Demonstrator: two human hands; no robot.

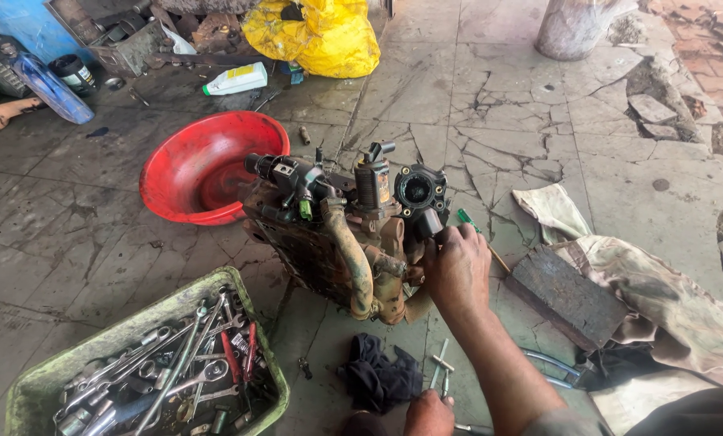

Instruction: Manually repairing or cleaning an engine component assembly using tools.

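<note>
A rusty, oil-caked engine assembly [337, 242] stands on the cracked concrete floor [499, 121], straight ahead of the person and a little left of centre. Its long axis runs roughly from upper left to lower right, with a corroded curved pipe [353, 258] dropping down its near face and a black round-mouthed housing [420, 191] at its upper right corner.

The right hand [457, 270] is the nearer one by far: it is reached forward, touching the right flank of the assembly just below that black housing. Its fingers are curled closed around a green-handled screwdriver [466, 218], whose handle tip sticks up above the knuckles; the shaft appears to slant down to the right behind the hand.

The left hand [428, 413] sits low at the bottom edge of the view, well back from the assembly, on the floor near a dark rag [378, 375]. It seems closed loosely on a small T-shaped tool [442, 367], though the grip itself is partly cut off and hard to confirm.

Left of the hands a green tray of wrenches [30, 387] lies near; a red basin [200, 165] stands just behind the assembly, and a wooden block [567, 295] lies to the right
</note>
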